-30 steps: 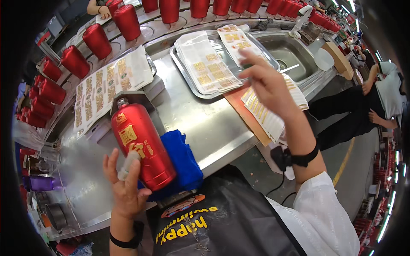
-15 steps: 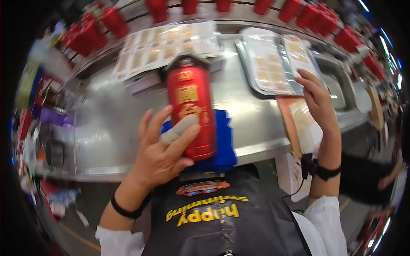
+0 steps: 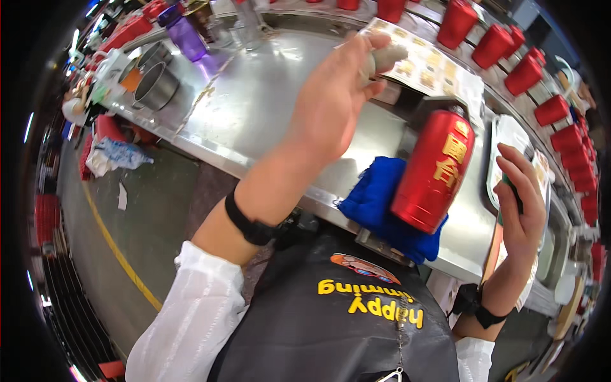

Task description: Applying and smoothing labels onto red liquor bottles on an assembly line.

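A red bottle (image 3: 434, 172) with gold characters lies tilted on a folded blue cloth (image 3: 375, 200), its neck end against a dark angled rest (image 3: 425, 114). My left hand (image 3: 337, 95) is off the bottle, raised above the metal table beside the sheet of gold decals (image 3: 423, 60). Its fingers are apart, one wearing a pale grey finger cover (image 3: 387, 58), and I see nothing held. To the right of the bottle is my right hand (image 3: 523, 210), its fingers bent around a small dark green piece (image 3: 518, 198), mostly hidden by them.
Beyond the right hand lies a metal tray (image 3: 494, 162) with pale sheets. Red bottles (image 3: 493, 46) line the far edge. At the left stand a metal pot (image 3: 156, 86) and a purple bottle (image 3: 183, 33). The metal table (image 3: 248, 95) has a raised front edge.
My left hand has let go of the red bottle and moved up to the decal sheet. The view has swung left, so the bottle now appears farther right. The right hand's fingers are more bent.
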The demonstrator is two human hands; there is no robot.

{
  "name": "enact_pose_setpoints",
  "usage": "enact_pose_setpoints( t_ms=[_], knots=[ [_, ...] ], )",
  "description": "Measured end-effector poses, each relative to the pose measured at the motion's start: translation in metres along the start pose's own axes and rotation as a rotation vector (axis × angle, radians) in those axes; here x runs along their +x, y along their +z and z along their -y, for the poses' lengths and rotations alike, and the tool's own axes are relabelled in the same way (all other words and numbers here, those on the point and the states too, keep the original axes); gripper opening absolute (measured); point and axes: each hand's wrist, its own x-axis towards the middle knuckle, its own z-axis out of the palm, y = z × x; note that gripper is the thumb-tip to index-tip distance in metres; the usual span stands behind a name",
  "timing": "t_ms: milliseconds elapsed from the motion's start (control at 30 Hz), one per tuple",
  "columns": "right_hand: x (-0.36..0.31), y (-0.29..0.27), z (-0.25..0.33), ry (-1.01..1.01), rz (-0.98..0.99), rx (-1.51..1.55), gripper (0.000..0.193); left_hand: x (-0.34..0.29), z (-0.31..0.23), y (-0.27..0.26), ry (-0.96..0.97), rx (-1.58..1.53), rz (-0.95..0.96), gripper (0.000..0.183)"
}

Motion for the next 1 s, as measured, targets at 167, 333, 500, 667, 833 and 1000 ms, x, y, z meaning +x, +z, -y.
enact_pose_setpoints(
  t_ms=[167,333,500,667,833,1000],
  knots=[
    [0.032,0.028,0.072,-0.184,0.233,0.432,0.046,0.060,-0.030,-0.016,-0.052,-0.800,-0.149,0.039],
    [0.035,0.093,0.081,0.029,0.519,0.635,0.091,0.072,-0.042,0.021,-0.064,-0.977,-0.092,0.036],
    [0.029,0.111,0.093,0.161,0.582,0.890,0.092,0.075,-0.030,0.040,0.228,-0.538,-0.220,0.033],
    [0.028,0.119,0.088,0.498,0.663,1.300,0.073,0.071,-0.023,0.045,1.049,0.770,-0.091,0.021],
    [0.032,0.122,0.089,0.554,0.676,1.357,0.072,0.067,-0.014,0.052,1.432,1.247,0.184,0.016],
    [0.014,0.109,0.059,-0.062,0.509,0.732,0.080,0.060,-0.011,0.040,1.179,1.044,0.027,0.013]
  ],
)
